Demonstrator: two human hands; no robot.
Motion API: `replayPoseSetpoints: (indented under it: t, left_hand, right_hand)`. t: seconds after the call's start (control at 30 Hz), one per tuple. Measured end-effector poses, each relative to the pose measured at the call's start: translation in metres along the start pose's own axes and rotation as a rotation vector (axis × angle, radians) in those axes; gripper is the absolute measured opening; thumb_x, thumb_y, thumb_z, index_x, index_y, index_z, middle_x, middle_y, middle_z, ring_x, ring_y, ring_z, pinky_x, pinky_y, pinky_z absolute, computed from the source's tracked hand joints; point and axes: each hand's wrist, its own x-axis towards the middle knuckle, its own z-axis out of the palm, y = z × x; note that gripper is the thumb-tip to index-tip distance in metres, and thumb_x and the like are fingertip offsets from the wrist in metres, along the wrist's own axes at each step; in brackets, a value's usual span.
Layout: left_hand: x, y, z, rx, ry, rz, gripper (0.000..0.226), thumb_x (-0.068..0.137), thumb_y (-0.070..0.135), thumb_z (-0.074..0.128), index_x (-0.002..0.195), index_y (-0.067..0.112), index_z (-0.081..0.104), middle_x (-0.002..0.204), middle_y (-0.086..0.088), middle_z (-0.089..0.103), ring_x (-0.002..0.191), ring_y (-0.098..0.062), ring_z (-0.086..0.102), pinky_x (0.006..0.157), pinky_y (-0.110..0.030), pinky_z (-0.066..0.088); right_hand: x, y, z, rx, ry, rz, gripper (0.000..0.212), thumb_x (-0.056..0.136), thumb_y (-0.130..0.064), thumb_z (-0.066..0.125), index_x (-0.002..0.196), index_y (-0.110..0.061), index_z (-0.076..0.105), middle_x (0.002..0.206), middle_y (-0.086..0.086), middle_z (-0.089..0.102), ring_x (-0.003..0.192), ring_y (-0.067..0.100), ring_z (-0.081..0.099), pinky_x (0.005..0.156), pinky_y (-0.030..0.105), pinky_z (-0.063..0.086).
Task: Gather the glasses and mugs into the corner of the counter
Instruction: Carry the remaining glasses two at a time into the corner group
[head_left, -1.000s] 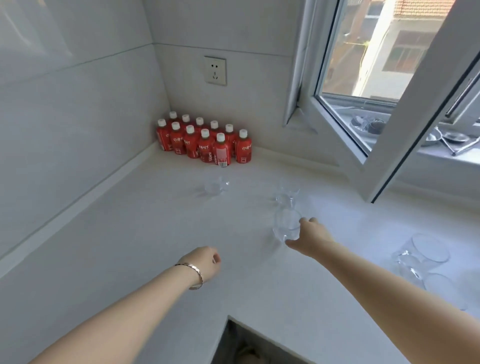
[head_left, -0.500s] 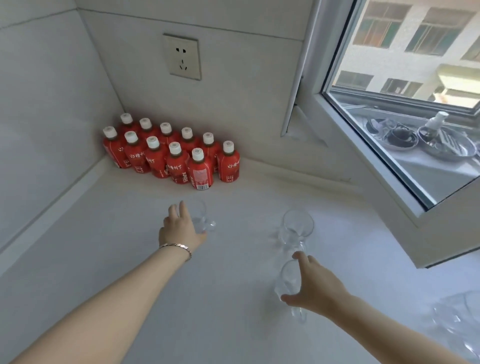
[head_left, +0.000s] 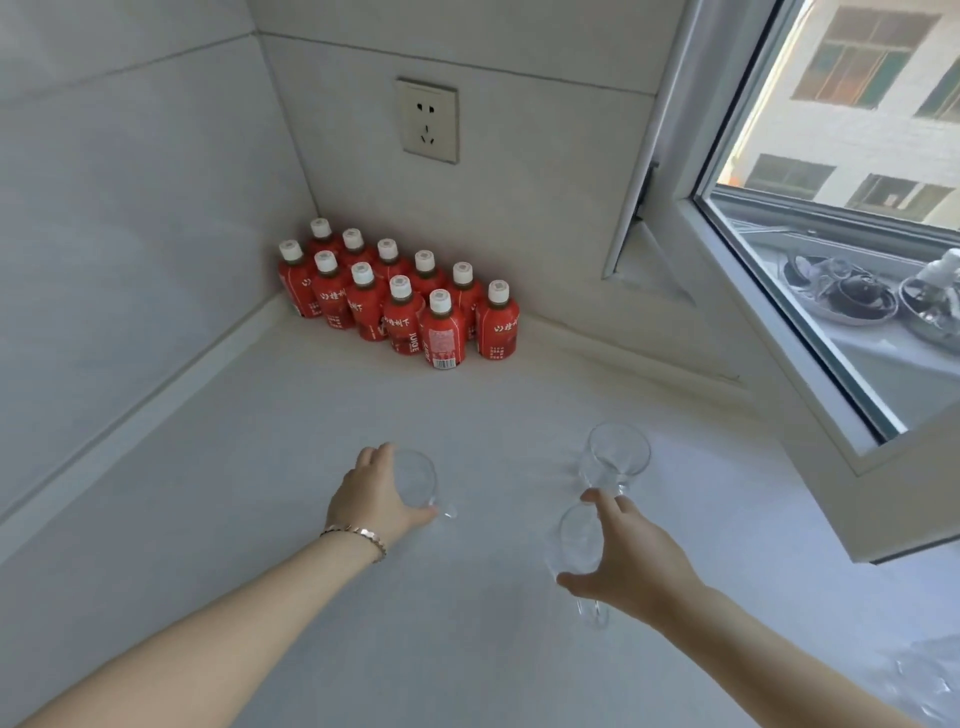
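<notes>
Three clear glass mugs stand on the white counter (head_left: 208, 519). My left hand (head_left: 376, 499), with a bracelet on the wrist, is wrapped around the left mug (head_left: 418, 480), whose handle points right. My right hand (head_left: 631, 561) grips the near right mug (head_left: 576, 543) from its right side; that mug's handle shows below the hand. A third mug (head_left: 615, 457) stands free just beyond my right hand's fingertips. More glassware (head_left: 930, 680) shows blurred at the bottom right edge.
Several red juice bottles (head_left: 400, 306) with white caps fill the counter's back corner against the walls. A wall socket (head_left: 427, 120) sits above them. An open window frame (head_left: 810, 415) juts over the counter's right side.
My left hand has closed around the left mug. My right hand has wrapped further around the near right mug. The view has come closer to the corner.
</notes>
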Motion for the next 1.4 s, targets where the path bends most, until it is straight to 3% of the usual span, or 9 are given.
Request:
replayPoseSetpoints:
  t: [0.1,0.17,0.23,0.33,0.43,0.57,0.9,1.23,1.4]
  left_hand:
    - [-0.069,-0.011,-0.009,-0.081,0.013,-0.024,0.080,0.056,0.047,0.079,0.125,0.024,0.045,0.123,0.003,0.048,0.105,-0.018,0.059,0.088,-0.030,0.049]
    - [-0.118,-0.017,-0.015,-0.134,0.030,-0.052,0.093,0.041,0.060,0.069,0.125,0.027,0.045,0.115,0.008,0.046,0.095,-0.013,0.058,0.087,-0.027,0.047]
    - [-0.163,-0.027,-0.017,-0.167,0.071,-0.073,0.102,0.034,0.064,0.061,0.128,0.027,0.044,0.119,0.008,0.046,0.101,-0.012,0.057,0.090,-0.025,0.046]
    - [-0.229,-0.049,-0.010,-0.245,0.152,-0.143,0.094,0.050,0.042,0.080,0.133,0.022,0.042,0.131,0.003,0.045,0.118,-0.014,0.051,0.097,-0.020,0.039]
    - [-0.302,-0.074,-0.002,-0.310,0.267,-0.257,0.083,0.059,0.024,0.083,0.131,0.020,0.042,0.124,0.003,0.044,0.117,-0.015,0.050,0.093,-0.016,0.036]
    - [-0.404,-0.110,0.004,-0.334,0.341,-0.401,0.081,0.061,0.021,0.081,0.132,0.021,0.041,0.120,0.008,0.040,0.106,-0.008,0.045,0.088,-0.013,0.031]
    - [-0.641,-0.225,0.009,-0.362,0.474,-0.736,0.084,0.065,0.023,0.079,0.137,0.025,0.036,0.129,0.003,0.041,0.110,-0.012,0.045,0.089,-0.015,0.034]
    - [-0.826,-0.384,-0.008,-0.260,0.475,-0.848,0.082,0.068,0.022,0.074,0.139,0.028,0.033,0.134,0.004,0.039,0.120,-0.014,0.048,0.099,-0.026,0.044]
    - [-0.866,-0.458,-0.027,-0.290,0.494,-0.888,0.081,0.067,0.017,0.072,0.138,0.026,0.034,0.134,0.002,0.039,0.121,-0.016,0.047,0.100,-0.028,0.044]
  right_hand:
    - [-0.021,-0.009,0.000,-0.023,-0.004,-0.085,0.087,0.067,-0.052,0.073,0.139,-0.028,0.028,0.138,-0.005,0.044,0.110,0.019,0.059,0.076,0.026,0.044]
    - [-0.038,-0.016,0.002,-0.035,-0.011,-0.155,0.088,0.066,-0.053,0.073,0.139,-0.031,0.028,0.136,-0.006,0.046,0.111,0.018,0.058,0.081,0.026,0.044]
    - [-0.057,-0.025,0.005,-0.043,-0.023,-0.245,0.087,0.066,-0.052,0.073,0.138,-0.033,0.029,0.133,-0.005,0.048,0.111,0.019,0.058,0.081,0.025,0.043]
    - [-0.089,-0.041,0.013,-0.086,-0.053,-0.388,0.086,0.066,-0.051,0.073,0.138,-0.035,0.029,0.132,-0.004,0.048,0.113,0.021,0.056,0.087,0.027,0.045]
    - [-0.129,-0.064,0.028,-0.159,-0.106,-0.552,0.086,0.068,-0.051,0.073,0.140,-0.036,0.028,0.134,-0.003,0.046,0.114,0.022,0.055,0.088,0.029,0.047]
    - [-0.193,-0.105,0.057,-0.238,-0.190,-0.750,0.087,0.068,-0.051,0.073,0.140,-0.035,0.026,0.135,-0.002,0.046,0.116,0.023,0.054,0.090,0.032,0.049]
    - [-0.373,-0.226,0.169,-0.398,-0.376,-1.145,0.086,0.068,-0.050,0.073,0.140,-0.036,0.027,0.132,-0.005,0.046,0.114,0.020,0.055,0.091,0.028,0.045]
    - [-0.533,-0.347,0.314,-0.447,-0.488,-1.183,0.084,0.065,-0.050,0.074,0.136,-0.037,0.032,0.127,-0.008,0.049,0.108,0.015,0.058,0.078,0.022,0.042]
    - [-0.566,-0.399,0.368,-0.417,-0.470,-1.128,0.086,0.064,-0.051,0.076,0.137,-0.034,0.033,0.127,-0.004,0.052,0.109,0.017,0.059,0.085,0.027,0.045]
